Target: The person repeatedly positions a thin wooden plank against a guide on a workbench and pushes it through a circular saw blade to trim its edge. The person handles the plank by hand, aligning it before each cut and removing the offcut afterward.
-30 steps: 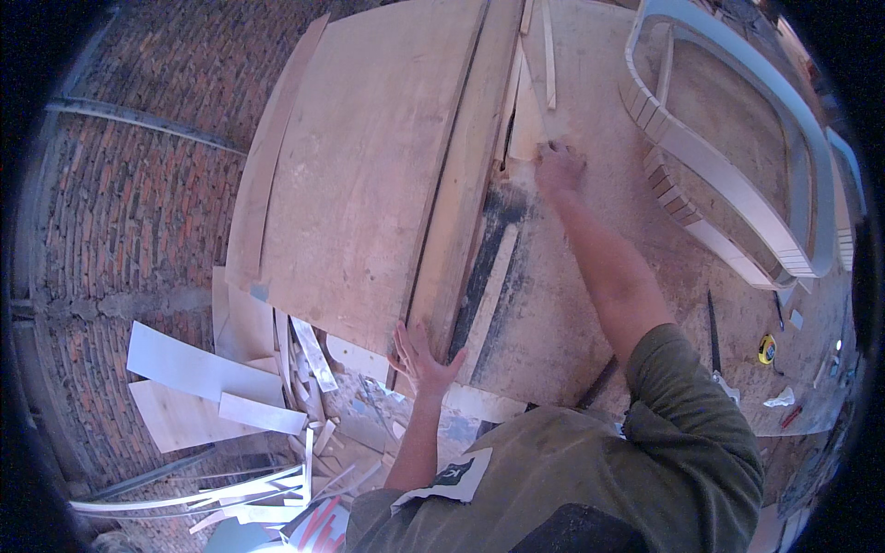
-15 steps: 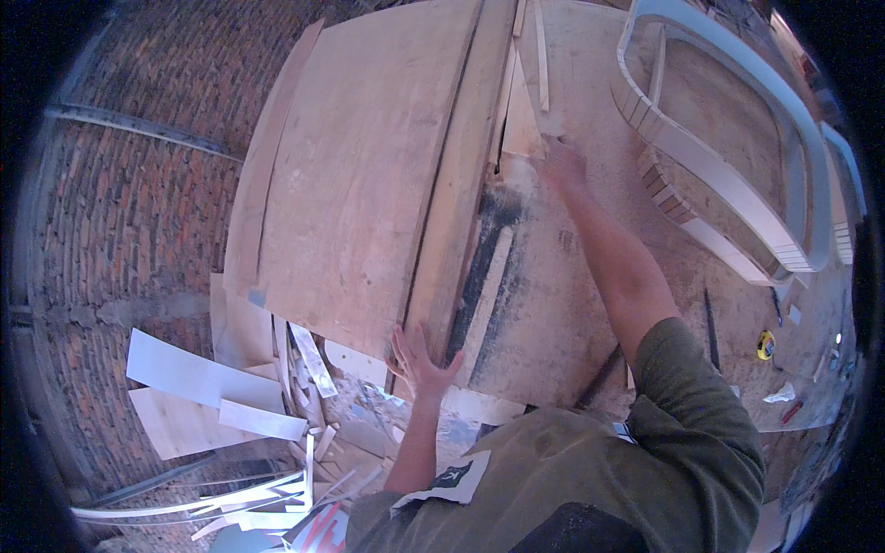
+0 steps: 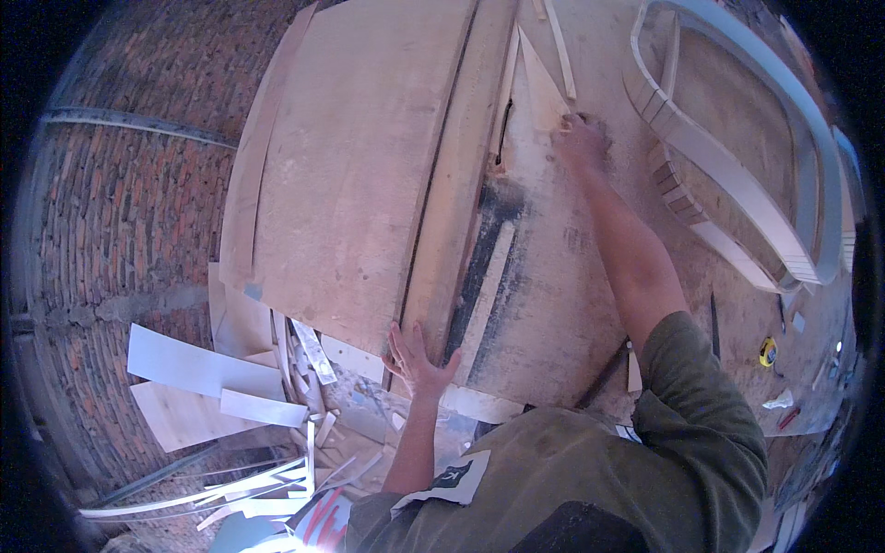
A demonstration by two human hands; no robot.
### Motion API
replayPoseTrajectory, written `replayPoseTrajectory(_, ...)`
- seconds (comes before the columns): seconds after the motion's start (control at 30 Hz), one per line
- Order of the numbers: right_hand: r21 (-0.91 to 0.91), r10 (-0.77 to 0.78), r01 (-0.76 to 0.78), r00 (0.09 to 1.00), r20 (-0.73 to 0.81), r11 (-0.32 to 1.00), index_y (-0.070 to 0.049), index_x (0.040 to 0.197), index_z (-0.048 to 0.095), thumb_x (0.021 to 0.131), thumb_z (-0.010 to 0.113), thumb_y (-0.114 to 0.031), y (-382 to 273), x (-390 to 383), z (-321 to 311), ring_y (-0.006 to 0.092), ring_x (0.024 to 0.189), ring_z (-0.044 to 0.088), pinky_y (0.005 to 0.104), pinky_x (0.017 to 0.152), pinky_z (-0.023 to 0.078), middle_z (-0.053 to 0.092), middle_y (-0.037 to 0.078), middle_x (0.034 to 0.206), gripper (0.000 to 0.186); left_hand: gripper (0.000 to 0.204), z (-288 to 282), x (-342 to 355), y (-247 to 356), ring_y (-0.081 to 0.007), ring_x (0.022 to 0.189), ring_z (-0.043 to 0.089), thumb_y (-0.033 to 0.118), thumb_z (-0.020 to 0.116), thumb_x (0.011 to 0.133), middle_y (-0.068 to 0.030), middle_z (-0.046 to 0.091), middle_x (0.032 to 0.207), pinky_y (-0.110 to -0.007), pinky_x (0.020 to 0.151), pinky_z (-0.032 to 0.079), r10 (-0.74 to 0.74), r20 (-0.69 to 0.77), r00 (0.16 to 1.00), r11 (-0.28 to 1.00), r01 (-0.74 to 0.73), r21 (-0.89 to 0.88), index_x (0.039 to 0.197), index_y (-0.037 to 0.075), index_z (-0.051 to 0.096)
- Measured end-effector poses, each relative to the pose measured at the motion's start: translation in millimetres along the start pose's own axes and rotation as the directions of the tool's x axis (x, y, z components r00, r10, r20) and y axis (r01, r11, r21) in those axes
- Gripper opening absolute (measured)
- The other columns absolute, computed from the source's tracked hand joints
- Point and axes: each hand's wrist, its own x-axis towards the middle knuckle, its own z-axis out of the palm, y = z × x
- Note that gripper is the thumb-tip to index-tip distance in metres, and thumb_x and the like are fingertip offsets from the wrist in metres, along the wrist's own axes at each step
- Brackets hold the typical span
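My left hand (image 3: 420, 364) lies with fingers spread over the near end of a long wooden rail (image 3: 444, 198) on the big wooden worktable (image 3: 346, 175). Farther off to the right, my right hand (image 3: 583, 143) has its fingers curled on the near end of a pale, tapered wooden strip (image 3: 542, 83). That strip lies flat, angled away from the rail, with a gap between them. A narrow dark slot (image 3: 504, 134) runs along the rail's right side. Whether a blade stands in it, I cannot make out.
A curved wooden frame (image 3: 728, 170) with rounded ends stands at the right. Nearer lies a yellow tape measure (image 3: 768, 351). A thin batten (image 3: 489, 295) lies right of the rail. White offcuts (image 3: 203, 364) are heaped at the lower left, beside a brick wall (image 3: 129, 212).
My right hand has moved right and slightly away, and the tapered strip's near end has swung right with it, widening the gap to the rail. My left hand stays put.
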Motion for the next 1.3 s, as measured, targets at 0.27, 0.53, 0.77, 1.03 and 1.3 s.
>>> replayPoseTrajectory(0.27, -0.038, 0.108, -0.105, 0.989, 0.096, 0.994, -0.022, 0.134, 0.064, 0.078, 0.078, -0.064, -34, 1, -15, 0.0324, 0.14, 0.047, 0.0628, 0.114, 0.033, 0.054, 0.011, 0.144, 0.072, 0.11, -5, 3, 4, -0.0442, 0.158, 0.015, 0.069, 0.078, 0.074, -0.0243, 0.015, 0.17, -0.074, 0.117, 0.01, 0.018, -0.009, 1.0, 0.999, -0.017, 0.046, 0.161, 0.013, 0.04)
replayPoseTrajectory(0.53, 0.003, 0.113, -0.115, 0.983, 0.146, 0.993, -0.018, 0.137, 0.062, 0.075, 0.083, -0.062, -25, -5, -19, 0.0351, 0.137, 0.051, 0.057, 0.112, 0.039, 0.056, 0.014, 0.145, 0.079, 0.108, 4, -2, -5, -0.0461, 0.157, 0.016, 0.068, 0.077, 0.075, -0.0251, 0.017, 0.17, -0.076, 0.117, 0.009, 0.057, -0.073, 0.996, 0.998, -0.057, 0.008, 0.16, 0.011, 0.042)
replayPoseTrajectory(0.77, 0.399, -0.081, 0.01, 0.984, 0.161, 0.917, -0.002, 0.113, 0.075, 0.083, 0.084, -0.035, 93, -93, -3, 0.032, 0.104, 0.07, 0.0411, 0.094, 0.054, 0.075, 0.018, 0.107, 0.046, 0.113, 7, -1, -3, -0.0407, 0.16, 0.008, 0.068, 0.077, 0.073, -0.0206, 0.009, 0.172, -0.079, 0.116, 0.004, 0.042, -0.03, 0.999, 0.999, -0.042, 0.008, 0.164, 0.017, 0.034)
replayPoseTrajectory(1.03, 0.64, 0.096, -0.409, 0.881, 0.464, 0.65, -0.006, 0.147, 0.052, 0.087, 0.08, -0.011, 34, -365, -55, 0.0225, 0.096, 0.069, 0.0407, 0.088, 0.056, 0.072, 0.013, 0.105, 0.067, 0.118, 2, -2, -7, -0.0376, 0.161, 0.002, 0.072, 0.073, 0.075, -0.0196, 0.005, 0.174, -0.08, 0.115, -0.001, 0.045, 0.003, 0.999, 0.995, -0.044, -0.093, 0.167, 0.016, 0.024)
replayPoseTrajectory(1.3, 0.729, -0.119, -0.253, 0.902, 0.416, 0.636, -0.005, 0.148, 0.054, 0.092, 0.074, -0.018, -34, -450, -36, 0.0325, 0.1, 0.073, 0.0426, 0.091, 0.057, 0.07, 0.021, 0.12, 0.06, 0.116, -11, -12, -14, -0.0348, 0.161, 0.007, 0.063, 0.078, 0.072, -0.0195, 0.013, 0.173, -0.078, 0.116, -0.007, 0.444, -0.063, 0.894, 0.886, -0.448, -0.118, 0.164, 0.012, 0.03)
